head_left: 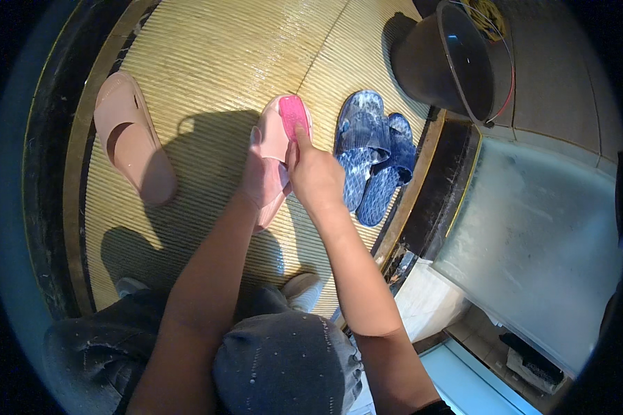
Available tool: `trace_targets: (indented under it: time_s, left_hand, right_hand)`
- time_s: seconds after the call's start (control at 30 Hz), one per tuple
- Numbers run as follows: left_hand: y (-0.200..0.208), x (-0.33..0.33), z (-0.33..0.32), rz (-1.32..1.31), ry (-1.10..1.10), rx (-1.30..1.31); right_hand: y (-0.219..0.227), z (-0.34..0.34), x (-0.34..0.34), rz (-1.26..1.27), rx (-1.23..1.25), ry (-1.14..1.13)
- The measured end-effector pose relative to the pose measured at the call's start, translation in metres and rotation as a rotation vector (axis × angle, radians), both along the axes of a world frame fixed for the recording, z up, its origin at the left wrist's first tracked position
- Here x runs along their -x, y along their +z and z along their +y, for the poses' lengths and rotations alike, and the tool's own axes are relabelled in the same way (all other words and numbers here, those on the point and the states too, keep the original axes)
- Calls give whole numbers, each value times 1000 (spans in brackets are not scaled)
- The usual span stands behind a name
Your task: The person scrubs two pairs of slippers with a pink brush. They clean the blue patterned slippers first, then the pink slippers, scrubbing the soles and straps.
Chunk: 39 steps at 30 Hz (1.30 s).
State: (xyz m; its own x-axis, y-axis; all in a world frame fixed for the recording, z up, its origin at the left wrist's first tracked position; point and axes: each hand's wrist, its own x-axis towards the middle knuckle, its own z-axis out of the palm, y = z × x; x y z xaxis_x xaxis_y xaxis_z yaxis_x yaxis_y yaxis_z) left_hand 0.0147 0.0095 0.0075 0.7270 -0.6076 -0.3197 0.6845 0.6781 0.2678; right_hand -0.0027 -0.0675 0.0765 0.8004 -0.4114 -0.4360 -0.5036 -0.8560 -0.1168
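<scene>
A bent knee in dark grey trousers sits nearest the camera, at the lower edge. Both bare forearms reach forward, one on each side of it. Past the knee, a pale shoe rests on the ribbed, yellowish floor, and part of a second shoe shows to the left.

At the centre, the left hand grips a pale pink slipper around its middle, fingers clamped along its left side. The slipper's toe points away from the person; whether its sole touches the floor cannot be told. The right hand is just beside the left, its fingers closed on a flat, bright pink tool, with the index finger lying along it. The tool lies against the right side of the slipper's toe; its underside is hidden.

To the left, well apart from the hands, a matching pink slipper lies on the floor. Near the right hand, on its right, are two blue-and-white mottled slippers, side by side, one partly overlapping the other in view. Farther off, at upper right, a dark bucket with a thin handle leans over.
</scene>
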Motion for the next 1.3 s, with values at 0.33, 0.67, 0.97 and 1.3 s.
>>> trace_targets:
  time_s: [0.33,0.67,0.97,1.3]
  left_hand:
    - [-15,1,10,163,-128,9]
    - [-42,3,18,100,-113,106]
    - [-5,-7,1,-32,-50,6]
    - [-7,-2,4,1,-59,77]
  right_hand:
    - [13,-5,-4,78,-30,14]
    - [16,-4,14,23,-131,-92]
    - [-12,7,1,-105,-31,-165]
    - [-10,2,-6,-63,-39,-113]
